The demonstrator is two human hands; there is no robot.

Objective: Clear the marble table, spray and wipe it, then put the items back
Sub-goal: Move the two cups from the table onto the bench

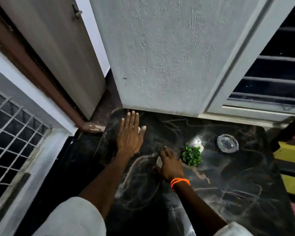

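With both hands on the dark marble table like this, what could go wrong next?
The right hand covers a small white object right beside the small potted plant; a sideways move could tip the plant. The glass bowl might get knocked by a wide sweep. The left hand lies near the marble table edge.

A rough grey plastered wall [160,53] rises straight ahead. To its left stands a pale door [58,48] in a brown frame [32,65], whose paint flakes at the foot. At lower left a white window grille [10,133] crosses dark glass. On the right, a barred window [271,79] shows darkness behind horizontal bars. Yellow and red striped steps [291,167] sit at the right edge.
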